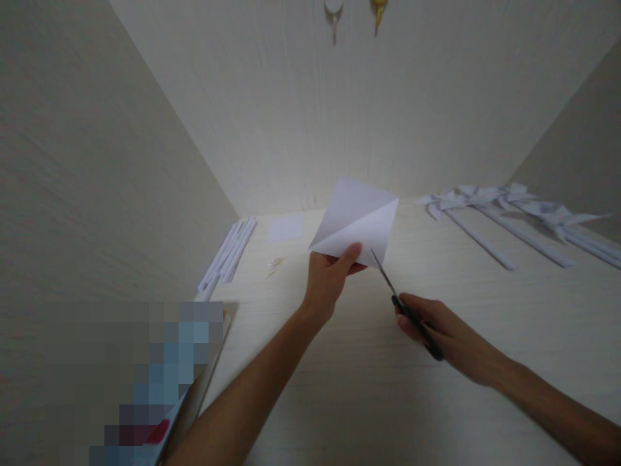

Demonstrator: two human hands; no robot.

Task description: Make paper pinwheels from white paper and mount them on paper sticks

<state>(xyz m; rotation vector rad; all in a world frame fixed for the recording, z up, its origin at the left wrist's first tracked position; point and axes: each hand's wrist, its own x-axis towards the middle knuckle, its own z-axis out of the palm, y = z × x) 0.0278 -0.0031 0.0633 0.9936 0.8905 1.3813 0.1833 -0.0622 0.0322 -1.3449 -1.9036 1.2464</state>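
Note:
My left hand [332,275] grips a square sheet of white paper [354,213] by its lower edge, thumb on top and fingers beneath. A diagonal crease runs across the sheet. In my right hand [436,330] is a pair of scissors [410,315] with black handles, its blades pointing up and left. The blade tips overlap the lower right corner of the paper; whether they are cutting into it I cannot tell. Both hands are held above the pale table.
Paper pinwheels [485,200] on rolled paper sticks lie at the right. At the left are several white paper tubes [228,252], a flat white paper square [285,228] and some small thin pins or sticks [275,265]. Walls rise behind the pale table [339,388] and at both sides.

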